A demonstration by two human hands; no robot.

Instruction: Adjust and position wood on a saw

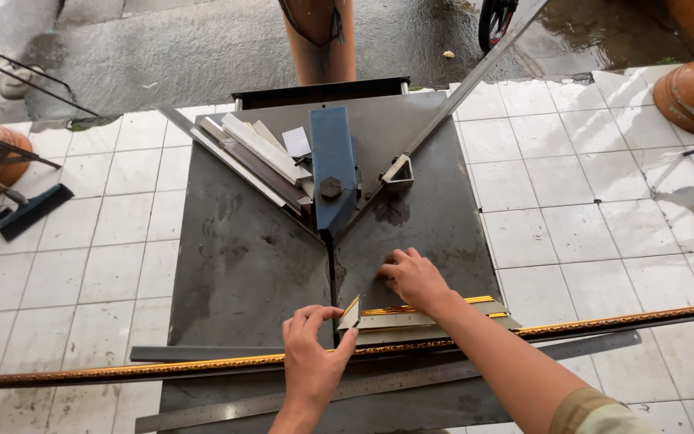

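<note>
Gold-edged moulding piece (419,315) lies on the steel table (234,265), long axis left-right, mitred tip pointing left toward the centre slot. Left hand (312,354) pinches that tip between thumb and fingers. Right hand (414,277) rests flat, fingers spread, just behind the piece. Long moulding (202,366) and ruler (379,384) lie parallel, nearer the person.

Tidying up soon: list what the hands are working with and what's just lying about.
In hand: left hand pinches short gold-edged mitred moulding piece; right hand flat on dark metal table.
Lying about: long gilt moulding strip, steel ruler, black squeegee.
</note>
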